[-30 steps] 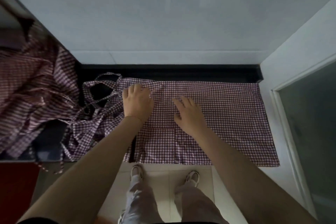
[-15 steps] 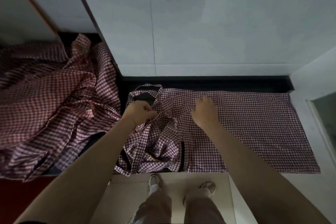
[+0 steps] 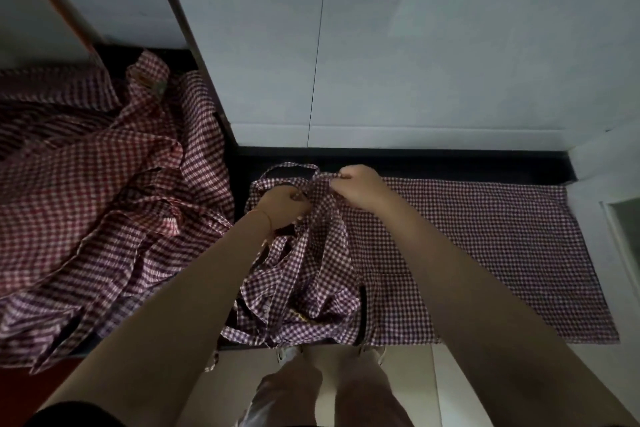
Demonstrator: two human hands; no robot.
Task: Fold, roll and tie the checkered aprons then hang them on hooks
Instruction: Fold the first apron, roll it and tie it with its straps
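A red-and-white checkered apron point(image 3: 485, 253) lies on a dark counter point(image 3: 450, 163). Its right part is spread flat. Its left end point(image 3: 311, 288) is bunched up with straps tangled in it. My left hand point(image 3: 282, 206) is closed on the bunched cloth and straps at the left end. My right hand point(image 3: 360, 189) pinches a fold of the same apron at its far edge, close beside the left hand. A loop of strap point(image 3: 291, 168) lies just beyond both hands.
A heap of several more checkered aprons point(image 3: 97, 211) fills the counter to the left. A pale wall point(image 3: 415, 45) stands right behind the counter, and another wall point(image 3: 609, 163) closes the right end. My feet point(image 3: 289, 354) stand on pale floor tiles point(image 3: 408, 378) below the counter edge.
The view swung left, bringing the heap in. The apron's flat left end became bunched. My right hand moved from flat on the cloth to pinching its far edge next to the left hand.
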